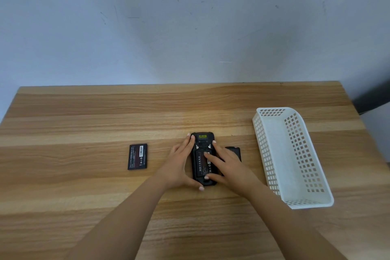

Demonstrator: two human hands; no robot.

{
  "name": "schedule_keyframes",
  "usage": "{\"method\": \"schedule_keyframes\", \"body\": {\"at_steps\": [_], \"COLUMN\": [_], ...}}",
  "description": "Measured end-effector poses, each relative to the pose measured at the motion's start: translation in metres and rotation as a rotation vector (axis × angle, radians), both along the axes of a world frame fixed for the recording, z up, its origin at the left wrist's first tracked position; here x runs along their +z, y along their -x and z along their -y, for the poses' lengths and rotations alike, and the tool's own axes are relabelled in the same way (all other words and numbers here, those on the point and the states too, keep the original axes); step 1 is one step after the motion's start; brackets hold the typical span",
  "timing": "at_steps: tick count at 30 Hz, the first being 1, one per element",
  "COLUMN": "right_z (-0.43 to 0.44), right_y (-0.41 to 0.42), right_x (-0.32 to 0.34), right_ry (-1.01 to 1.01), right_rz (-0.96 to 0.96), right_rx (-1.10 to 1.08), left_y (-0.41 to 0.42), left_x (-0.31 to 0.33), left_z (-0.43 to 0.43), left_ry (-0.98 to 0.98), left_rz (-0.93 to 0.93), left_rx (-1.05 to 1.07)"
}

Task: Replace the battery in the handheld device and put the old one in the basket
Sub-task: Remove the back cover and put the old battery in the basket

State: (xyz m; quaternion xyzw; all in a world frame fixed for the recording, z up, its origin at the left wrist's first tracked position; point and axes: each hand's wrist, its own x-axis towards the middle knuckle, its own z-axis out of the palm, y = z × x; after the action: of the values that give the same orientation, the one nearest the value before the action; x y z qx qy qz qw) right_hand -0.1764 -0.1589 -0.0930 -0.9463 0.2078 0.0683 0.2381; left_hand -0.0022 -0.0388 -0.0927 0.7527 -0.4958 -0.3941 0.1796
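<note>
The black handheld device (203, 139) lies face down in the middle of the wooden table, its back open, with a battery (201, 164) seated in the bay. My left hand (179, 164) braces the device's left side, fingers at its top corner and thumb at the bottom edge. My right hand (225, 164) rests on the device, index fingertip on the battery, thumb at its lower end. A second black battery (137, 156) lies flat on the table to the left, apart from both hands. The black back cover (234, 151) lies right of the device, partly hidden by my right hand.
A white perforated plastic basket (295, 200) stands at the right of the table (84, 116), with nothing visible inside. A pale wall rises behind the table's far edge. A dark object shows past the table's right corner.
</note>
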Motion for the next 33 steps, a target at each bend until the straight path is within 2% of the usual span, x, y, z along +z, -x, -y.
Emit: {"method": "schedule_keyframes", "body": {"at_steps": [8,13,15,21,26,30,33], "right_z": [-0.009,-0.012,-0.014,-0.020,-0.027,-0.030,-0.028], "right_y": [0.004,0.002,0.000,-0.013,-0.020,-0.010,-0.001], "right_x": [-0.004,0.005,0.012,0.029,0.021,0.019,0.018], "right_ry": [0.175,0.042,-0.069,-0.652,-0.839,-1.040,-1.001], "right_rz": [0.044,0.124,0.168,0.324,0.329,0.374,0.398], "right_rx": [0.025,-0.134,-0.236,-0.658,-0.952,-0.961,-0.855], "left_y": [0.000,-0.001,0.000,0.000,0.000,0.000,0.000], "left_x": [0.000,0.000,0.000,0.000,-0.002,-0.002,-0.001], "left_z": [0.000,0.000,0.000,0.000,-0.001,0.000,0.000], "left_ry": [0.011,0.005,0.003,0.011,0.010,0.012,0.020], "left_rz": [-0.009,-0.005,-0.009,-0.009,-0.020,-0.011,-0.007], "left_rx": [-0.005,-0.009,-0.006,0.000,0.010,0.010,0.012]}}
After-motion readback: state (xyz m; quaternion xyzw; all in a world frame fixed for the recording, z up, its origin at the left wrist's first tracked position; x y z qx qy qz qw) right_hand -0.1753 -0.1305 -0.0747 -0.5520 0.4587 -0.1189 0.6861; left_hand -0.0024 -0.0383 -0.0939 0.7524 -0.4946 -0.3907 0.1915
